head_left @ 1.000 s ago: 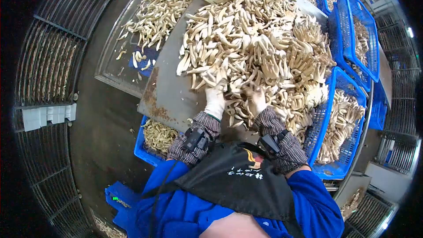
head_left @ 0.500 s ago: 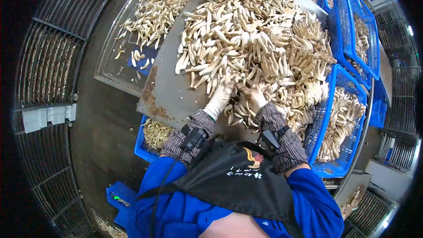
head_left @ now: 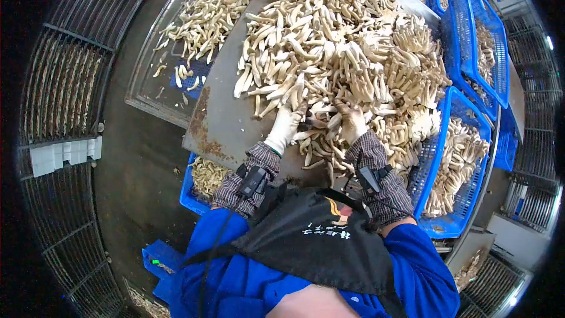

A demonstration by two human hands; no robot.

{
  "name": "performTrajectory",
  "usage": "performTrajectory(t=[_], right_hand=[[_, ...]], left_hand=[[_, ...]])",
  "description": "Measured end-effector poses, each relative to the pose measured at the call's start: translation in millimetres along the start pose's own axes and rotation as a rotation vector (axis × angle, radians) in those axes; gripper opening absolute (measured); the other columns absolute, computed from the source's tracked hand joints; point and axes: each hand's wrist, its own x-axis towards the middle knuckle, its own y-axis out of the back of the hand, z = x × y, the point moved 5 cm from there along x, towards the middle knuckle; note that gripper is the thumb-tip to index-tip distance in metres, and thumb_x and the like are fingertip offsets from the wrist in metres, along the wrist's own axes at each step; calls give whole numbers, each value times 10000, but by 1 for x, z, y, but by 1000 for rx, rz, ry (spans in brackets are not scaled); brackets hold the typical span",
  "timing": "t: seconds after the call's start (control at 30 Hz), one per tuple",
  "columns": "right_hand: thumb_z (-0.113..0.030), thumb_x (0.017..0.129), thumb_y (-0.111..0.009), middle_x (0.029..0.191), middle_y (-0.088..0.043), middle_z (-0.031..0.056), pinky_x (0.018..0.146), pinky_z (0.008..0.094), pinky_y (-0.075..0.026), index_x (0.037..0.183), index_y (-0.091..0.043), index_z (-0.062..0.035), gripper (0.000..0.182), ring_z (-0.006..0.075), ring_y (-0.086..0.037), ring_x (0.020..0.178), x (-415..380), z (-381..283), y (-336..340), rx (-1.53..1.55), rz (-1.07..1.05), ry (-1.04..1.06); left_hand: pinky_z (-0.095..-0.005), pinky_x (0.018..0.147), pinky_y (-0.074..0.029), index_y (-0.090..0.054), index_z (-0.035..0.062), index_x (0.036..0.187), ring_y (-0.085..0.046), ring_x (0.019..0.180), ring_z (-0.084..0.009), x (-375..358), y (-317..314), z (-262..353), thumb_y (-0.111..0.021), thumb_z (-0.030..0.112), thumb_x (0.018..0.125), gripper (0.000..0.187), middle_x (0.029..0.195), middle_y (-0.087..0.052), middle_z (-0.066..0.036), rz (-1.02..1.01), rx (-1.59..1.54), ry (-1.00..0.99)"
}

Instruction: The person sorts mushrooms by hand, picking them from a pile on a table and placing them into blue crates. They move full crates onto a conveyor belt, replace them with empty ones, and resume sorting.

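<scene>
A large heap of pale, long-stemmed mushrooms [head_left: 329, 41] covers much of the metal table [head_left: 226, 103]. My left hand [head_left: 286, 126], in a white glove with dirty fingertips, is at the heap's near edge, fingers curled around mushrooms there. Across a small gap, my right hand [head_left: 352, 122], gloved and stained brown, has its fingers bent over mushrooms at the front of the heap. Several loose mushrooms [head_left: 318, 147] lie between the hands and my apron. Fingertips of both hands are partly hidden among the stems.
A blue basket [head_left: 438, 159] full of mushroom clusters stands at the right, with more blue baskets [head_left: 471, 41] behind it. Below the table's left corner is another blue crate [head_left: 188, 191]. A second table [head_left: 156, 82] at the left bears more mushrooms. Racks [head_left: 65, 88] line the sides.
My hands have moved apart: the left slightly left, the right slightly right and up. More mushrooms show between them. At the far end, a cluster of mushrooms has shifted.
</scene>
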Motion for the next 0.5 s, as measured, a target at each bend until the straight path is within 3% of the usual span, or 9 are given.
performTrajectory(t=[0.1,0.13,0.23,0.27,0.3,0.37,0.4,0.43,0.5], right_hand=[[-287,847,-677,922,-665,88,615,359,-536,1083,-594,-4,378,159,-616,779,-15,-5,-39,26,-138,24],[-275,846,-677,948,-659,91,701,350,-531,1123,-581,-28,384,172,-616,806,-9,-4,-34,-224,-88,-33],[-214,850,-649,927,-625,81,703,342,-515,1067,-576,-26,297,195,-604,793,25,-2,-4,-129,109,154],[-198,867,-626,958,-618,87,735,374,-506,1045,-568,-17,260,208,-599,838,19,-9,-11,-34,135,39],[-198,867,-626,958,-618,87,735,374,-506,1045,-568,-17,260,208,-599,838,28,-6,-11,-38,134,35],[-277,876,-627,1125,-582,146,842,377,-482,1208,-494,-12,445,240,-564,1023,45,-15,-35,-389,-102,263],[-335,878,-629,1247,-553,194,894,373,-473,1333,-434,-25,584,260,-540,1139,52,-19,-45,-531,-153,412],[-332,873,-628,1280,-514,238,954,363,-440,1324,-416,27,613,300,-522,1168,71,-29,-40,-729,49,333],[-290,873,-605,1253,-512,281,972,378,-430,1352,-355,50,638,348,-525,1157,100,-62,-46,-1011,347,627]], left_hand=[[-185,681,-460,-537,10,1129,-552,820,-74,18,7,-44,-559,131,906,254,963,-613,-48,-290,96,-34],[-233,717,-474,-525,-8,1175,-546,877,-89,38,21,-70,-546,122,907,298,1038,-602,-62,-179,484,-188],[-282,755,-474,-495,-31,1230,-555,896,-138,17,12,13,-529,122,909,357,1075,-604,-94,140,286,-335],[-316,854,-455,-474,-41,1260,-560,969,-207,19,24,2,-511,130,914,387,1131,-597,-151,140,234,17],[-316,854,-455,-474,-41,1260,-560,969,-207,21,23,2,-511,130,914,387,1131,-597,-151,143,229,20],[-336,942,-411,-487,-37,1254,-543,1065,-259,22,18,19,-516,160,922,388,1161,-586,-197,187,589,-376],[-336,942,-411,-487,-37,1254,-543,1065,-259,23,20,20,-516,160,922,388,1161,-586,-197,193,583,-377],[-336,963,-396,-478,-37,1263,-533,1093,-265,24,25,20,-529,169,922,402,1187,-574,-200,184,525,-390],[-336,1006,-367,-461,-36,1281,-512,1148,-276,26,30,22,-554,187,923,432,1239,-551,-205,163,411,-421]])
